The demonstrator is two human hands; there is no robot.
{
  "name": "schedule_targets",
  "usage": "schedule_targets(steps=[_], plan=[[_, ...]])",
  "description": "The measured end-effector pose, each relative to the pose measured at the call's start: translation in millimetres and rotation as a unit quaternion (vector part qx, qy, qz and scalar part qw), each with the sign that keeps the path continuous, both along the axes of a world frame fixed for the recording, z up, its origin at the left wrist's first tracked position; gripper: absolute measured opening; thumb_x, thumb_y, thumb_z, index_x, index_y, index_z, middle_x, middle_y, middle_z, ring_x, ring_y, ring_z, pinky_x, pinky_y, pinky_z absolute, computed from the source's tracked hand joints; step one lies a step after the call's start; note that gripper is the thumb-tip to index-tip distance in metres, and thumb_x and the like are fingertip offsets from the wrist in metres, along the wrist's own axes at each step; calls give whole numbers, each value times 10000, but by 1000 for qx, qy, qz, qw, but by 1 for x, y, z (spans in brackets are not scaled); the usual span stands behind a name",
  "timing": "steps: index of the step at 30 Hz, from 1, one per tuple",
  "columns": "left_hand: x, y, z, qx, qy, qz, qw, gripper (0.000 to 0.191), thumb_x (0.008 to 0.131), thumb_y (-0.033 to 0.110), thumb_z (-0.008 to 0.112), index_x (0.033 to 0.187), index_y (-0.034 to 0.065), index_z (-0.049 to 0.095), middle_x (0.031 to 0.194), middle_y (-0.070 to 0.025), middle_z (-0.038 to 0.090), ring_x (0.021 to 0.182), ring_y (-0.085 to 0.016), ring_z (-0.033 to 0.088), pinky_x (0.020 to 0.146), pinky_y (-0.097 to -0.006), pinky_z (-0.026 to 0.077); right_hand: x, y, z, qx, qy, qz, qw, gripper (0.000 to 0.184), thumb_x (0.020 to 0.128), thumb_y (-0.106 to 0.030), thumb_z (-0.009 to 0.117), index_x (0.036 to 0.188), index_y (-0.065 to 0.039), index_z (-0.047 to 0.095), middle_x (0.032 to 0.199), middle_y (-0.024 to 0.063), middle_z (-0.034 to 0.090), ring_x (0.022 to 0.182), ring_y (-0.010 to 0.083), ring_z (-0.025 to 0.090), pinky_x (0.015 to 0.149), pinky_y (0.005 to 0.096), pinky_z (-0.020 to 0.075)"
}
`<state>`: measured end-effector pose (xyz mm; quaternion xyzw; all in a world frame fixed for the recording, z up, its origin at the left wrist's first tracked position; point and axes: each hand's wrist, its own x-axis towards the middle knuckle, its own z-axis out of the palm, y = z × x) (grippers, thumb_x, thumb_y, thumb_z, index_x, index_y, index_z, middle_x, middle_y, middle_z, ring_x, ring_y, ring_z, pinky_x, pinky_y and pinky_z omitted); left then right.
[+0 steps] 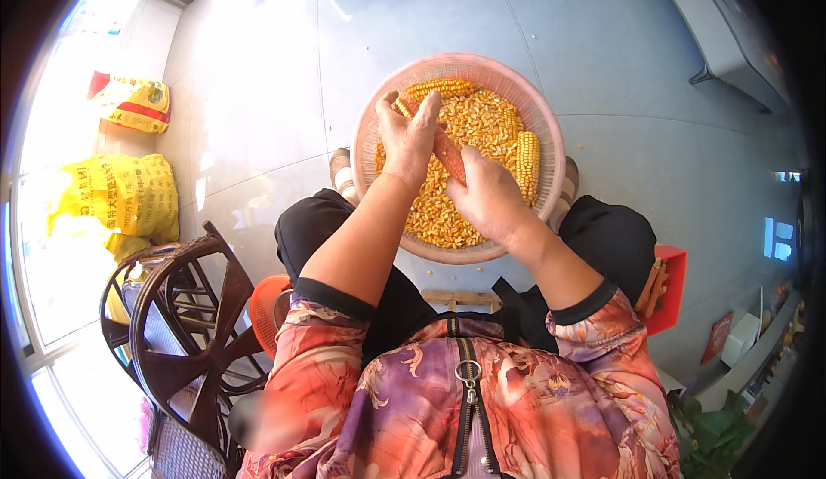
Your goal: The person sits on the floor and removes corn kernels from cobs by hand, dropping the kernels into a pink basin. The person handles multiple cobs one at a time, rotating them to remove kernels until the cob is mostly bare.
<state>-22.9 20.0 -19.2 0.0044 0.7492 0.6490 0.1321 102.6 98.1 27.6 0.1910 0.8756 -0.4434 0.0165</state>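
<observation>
A round pink plastic basket (461, 257) stands between my feet, filled with loose yellow corn kernels (481, 121). Over it, my left hand (412, 137) grips the far end of a corn cob, where some yellow kernels show between thumb and fingers. The lower part of that cob (450, 156) is bare and reddish, and my right hand (487, 192) is closed around its near end. Full yellow ears lie on the kernels: one ear (528, 166) by the right wall, another ear (442, 87) at the far side. One more ear (511, 121) is partly buried.
Yellow printed bags (122, 198) stand at the left by a bright glass door. Below them is a dark woven chair (187, 337), beside an orange plastic basket (263, 311). A red box (671, 289) holding bare cobs sits at my right. Stray kernels dot the tiled floor (426, 14).
</observation>
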Motion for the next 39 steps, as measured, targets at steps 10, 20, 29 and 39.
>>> schedule_targets(steps=[10, 20, 29, 39], plan=[[-9, -11, 16, -31, -68, -73, 995, 349, 1068, 291, 394, 975, 39, 617, 654, -35, 541, 480, -113, 480, 428, -276, 408, 16, 19, 3, 50, 31, 54, 997, 226, 843, -148, 645, 949, 20, 538, 757, 249, 640, 730, 387, 673, 713, 483, 531], [-10, -26, 26, 190, -230, -78, 951, 319, 989, 248, 567, 1202, 11, 556, 1057, -126, 629, 887, -232, 654, 776, -357, 551, 14, 34, 10, -620, -102, -9, 778, 375, 1005, -425, 548, 998, -50, 550, 660, -49, 444, 426, 7, 325, 357, 174, 221], [-11, -31, 23, 289, -206, -35, 934, 292, 985, 118, 550, 1192, -64, 452, 968, -210, 628, 881, -331, 677, 781, -490, 599, 21, 18, 19, -562, -70, -29, 824, 357, 1042, -424, 479, 1099, -74, 527, 781, 15, 591, 506, 24, 493, 410, 170, 386], [-12, -36, 23, 246, -145, 10, 958, 177, 1004, 154, 520, 1018, -2, 436, 769, -150, 571, 671, -311, 664, 647, -503, 624, 32, -14, 13, -414, 33, -63, 907, 376, 1068, -318, 424, 1179, 22, 543, 684, 13, 530, 395, 63, 457, 333, 229, 429]])
